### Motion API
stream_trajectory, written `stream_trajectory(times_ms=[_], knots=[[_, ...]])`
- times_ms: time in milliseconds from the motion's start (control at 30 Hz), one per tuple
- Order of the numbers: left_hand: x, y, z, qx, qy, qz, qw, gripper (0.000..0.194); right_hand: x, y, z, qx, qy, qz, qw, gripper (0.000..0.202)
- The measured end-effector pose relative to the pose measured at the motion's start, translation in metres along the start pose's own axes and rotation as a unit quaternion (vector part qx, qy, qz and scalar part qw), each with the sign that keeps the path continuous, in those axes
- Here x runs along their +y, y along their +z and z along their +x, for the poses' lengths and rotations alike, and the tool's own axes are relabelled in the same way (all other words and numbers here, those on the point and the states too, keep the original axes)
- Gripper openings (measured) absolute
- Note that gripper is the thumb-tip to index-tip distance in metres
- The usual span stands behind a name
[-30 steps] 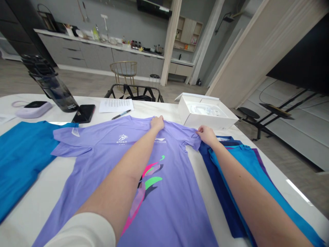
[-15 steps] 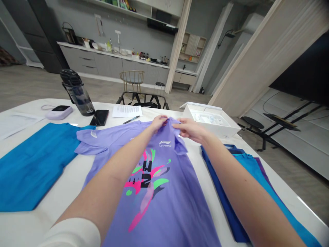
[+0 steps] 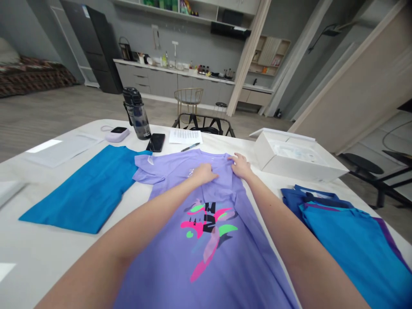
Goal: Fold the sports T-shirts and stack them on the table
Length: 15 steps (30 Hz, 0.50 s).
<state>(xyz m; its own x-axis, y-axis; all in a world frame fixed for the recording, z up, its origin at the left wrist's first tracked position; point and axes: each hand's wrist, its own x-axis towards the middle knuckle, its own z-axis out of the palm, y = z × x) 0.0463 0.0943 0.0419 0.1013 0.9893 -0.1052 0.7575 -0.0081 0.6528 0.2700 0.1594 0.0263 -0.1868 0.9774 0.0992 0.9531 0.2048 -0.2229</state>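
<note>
On the white counter (image 3: 38,246), a blue shirt (image 3: 93,189) lies left of the purple shirt (image 3: 204,244). The left hand (image 3: 205,174) touches its chest, the right hand (image 3: 240,165) its folded edge; whether either grip is clamped, I cannot tell.

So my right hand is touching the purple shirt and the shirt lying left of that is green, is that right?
Not green: the head view shows a blue shirt left of the purple shirt, which your right hand is touching.

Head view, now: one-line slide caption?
Left hand and right hand on a purple shirt, one side folded inward, beside a blue garment on a white table.
</note>
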Motion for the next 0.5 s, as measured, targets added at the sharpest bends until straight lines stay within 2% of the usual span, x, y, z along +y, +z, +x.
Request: stream_trajectory(times_ms=[67, 133, 200, 267, 333, 400, 500], knots=[[0.0, 0.001, -0.007, 0.015, 0.024, 0.036, 0.999, 0.014, 0.003, 0.001, 0.003, 0.026, 0.003, 0.013, 1.0, 0.027], [0.001, -0.003, -0.011, 0.042, 0.066, 0.003, 0.997, 0.012, 0.009, -0.002, 0.007, 0.062, 0.005, 0.044, 0.997, 0.02], [0.005, -0.011, -0.009, 0.075, 0.122, -0.072, 0.987, 0.014, 0.014, -0.008, 0.013, 0.11, 0.014, 0.088, 0.99, 0.021], [0.009, -0.022, 0.0, 0.091, 0.139, -0.186, 0.968, 0.014, 0.017, -0.017, 0.02, 0.144, 0.043, 0.139, 0.979, 0.027], [0.008, -0.033, 0.015, 0.08, 0.09, -0.302, 0.946, 0.015, 0.016, -0.024, 0.029, 0.152, 0.077, 0.174, 0.97, 0.032], [-0.001, -0.041, 0.033, 0.056, 0.008, -0.387, 0.921, 0.018, 0.011, -0.027, 0.037, 0.155, 0.094, 0.171, 0.968, 0.033], [-0.029, -0.04, 0.055, 0.061, -0.085, -0.401, 0.91, 0.024, 0.0, -0.019, 0.046, 0.147, 0.1, 0.123, 0.976, 0.028]])
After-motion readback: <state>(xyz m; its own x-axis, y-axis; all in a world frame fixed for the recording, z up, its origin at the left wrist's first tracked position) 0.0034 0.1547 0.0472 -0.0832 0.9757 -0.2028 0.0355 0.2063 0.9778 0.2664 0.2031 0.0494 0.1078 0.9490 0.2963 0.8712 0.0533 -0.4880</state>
